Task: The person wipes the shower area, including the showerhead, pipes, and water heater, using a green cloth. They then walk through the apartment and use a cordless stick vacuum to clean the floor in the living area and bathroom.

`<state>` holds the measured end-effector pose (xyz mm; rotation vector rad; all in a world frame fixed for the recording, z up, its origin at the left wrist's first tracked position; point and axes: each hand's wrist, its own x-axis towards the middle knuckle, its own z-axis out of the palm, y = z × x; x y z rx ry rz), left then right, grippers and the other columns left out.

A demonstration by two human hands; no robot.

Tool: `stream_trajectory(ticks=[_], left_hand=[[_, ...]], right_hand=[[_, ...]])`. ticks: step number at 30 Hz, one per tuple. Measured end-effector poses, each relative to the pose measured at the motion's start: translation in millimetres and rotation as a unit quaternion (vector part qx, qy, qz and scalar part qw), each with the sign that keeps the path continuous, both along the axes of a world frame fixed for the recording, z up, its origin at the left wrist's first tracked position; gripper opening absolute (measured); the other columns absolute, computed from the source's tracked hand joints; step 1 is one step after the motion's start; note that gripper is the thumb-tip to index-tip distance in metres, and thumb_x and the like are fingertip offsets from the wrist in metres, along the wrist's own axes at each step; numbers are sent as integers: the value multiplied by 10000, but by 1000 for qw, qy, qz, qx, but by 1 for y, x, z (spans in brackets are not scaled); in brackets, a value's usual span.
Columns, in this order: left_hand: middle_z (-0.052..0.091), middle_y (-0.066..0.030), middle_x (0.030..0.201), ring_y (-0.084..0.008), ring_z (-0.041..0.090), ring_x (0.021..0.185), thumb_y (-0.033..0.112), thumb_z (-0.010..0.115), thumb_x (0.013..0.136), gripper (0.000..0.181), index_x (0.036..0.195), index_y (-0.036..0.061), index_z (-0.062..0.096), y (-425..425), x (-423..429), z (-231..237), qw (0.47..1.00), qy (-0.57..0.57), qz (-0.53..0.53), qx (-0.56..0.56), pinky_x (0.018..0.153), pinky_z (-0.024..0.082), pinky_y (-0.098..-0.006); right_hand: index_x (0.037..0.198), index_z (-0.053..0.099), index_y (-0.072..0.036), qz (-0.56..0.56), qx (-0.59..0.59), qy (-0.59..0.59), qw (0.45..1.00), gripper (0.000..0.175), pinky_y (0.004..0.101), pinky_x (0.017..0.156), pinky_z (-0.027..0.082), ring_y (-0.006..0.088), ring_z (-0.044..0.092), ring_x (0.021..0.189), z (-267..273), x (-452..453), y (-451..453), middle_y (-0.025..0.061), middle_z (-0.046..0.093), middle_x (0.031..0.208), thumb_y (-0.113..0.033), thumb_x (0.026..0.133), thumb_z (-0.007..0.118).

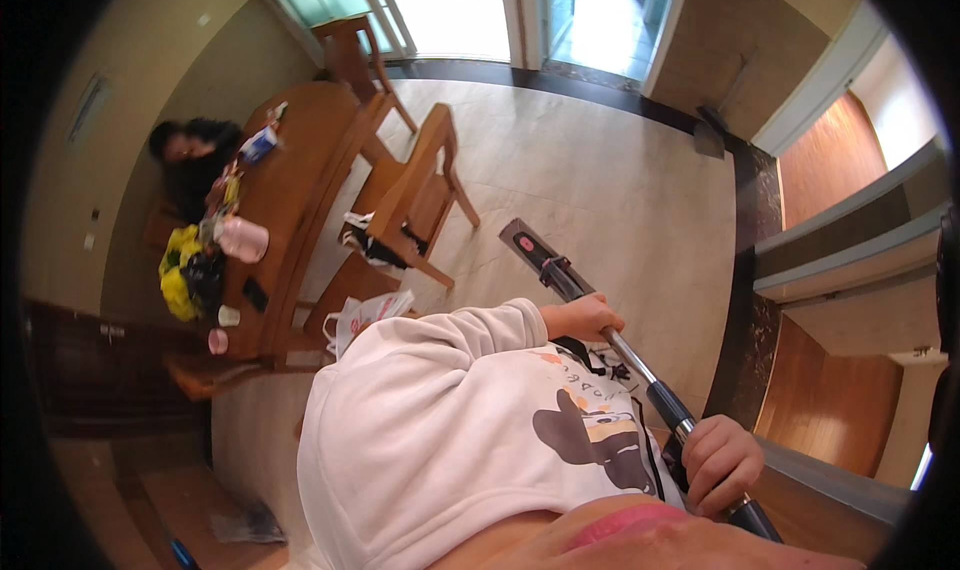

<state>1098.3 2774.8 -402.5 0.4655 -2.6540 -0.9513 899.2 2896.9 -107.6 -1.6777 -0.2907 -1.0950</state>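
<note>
A flat mop slants across the view, its narrow head (544, 255) at the upper left end, with a pink part on it. My left hand (589, 316) is closed around the pole just below the mop head. Lower right, my right hand (724, 461) grips the same pole beside its black sleeve (670, 405). The metal pole (630, 356) runs between my hands, in front of my light printed sweatshirt (450, 420). The mop head appears over the tiled floor; whether it touches the floor I cannot tell.
To the left is a wooden table (300, 157) with a pink container (244, 240), a phone (255, 294) and bags. A person (199, 157) sits behind it. Wooden chairs (420, 195) stand alongside. A dustpan (709, 140) is by the far right wall, near doorways.
</note>
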Motion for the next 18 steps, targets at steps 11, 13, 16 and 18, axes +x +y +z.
stream_trajectory(ticks=[11, 13, 16, 18], left_hand=[[649, 18, 698, -195, 636, 718, 190, 706, 763, 201, 960, 208, 668, -283, -86, -3, 999, 16, 4, 38, 821, 370, -391], [644, 16, 683, -196, 634, 710, 177, 704, 756, 202, 953, 207, 667, -337, -87, 9, 999, -30, 25, 37, 825, 367, -388], [642, 14, 674, -194, 629, 692, 178, 713, 747, 203, 942, 211, 668, -418, -93, 32, 995, -39, 76, 49, 823, 359, -369], [646, 10, 682, -197, 627, 684, 187, 719, 748, 203, 942, 212, 666, -463, -98, 38, 988, -32, 142, 49, 818, 355, -358]], right_hand=[[718, 617, -90, 16, 28, 22, 999, 238, 303, 449, 357, 176, 542, 479, -3, -94, -282, 6, 584, 635, -206, 767, 820], [701, 609, -91, 31, 46, 11, 998, 247, 301, 444, 352, 173, 533, 462, 7, -109, -350, -3, 573, 615, -206, 765, 817], [694, 600, -95, 90, 44, 6, 995, 253, 297, 445, 342, 172, 526, 452, 31, -131, -461, -6, 565, 603, -210, 766, 813], [687, 586, -102, 124, 57, 2, 991, 255, 301, 446, 336, 177, 520, 451, 40, -140, -527, -7, 553, 595, -207, 781, 799]])
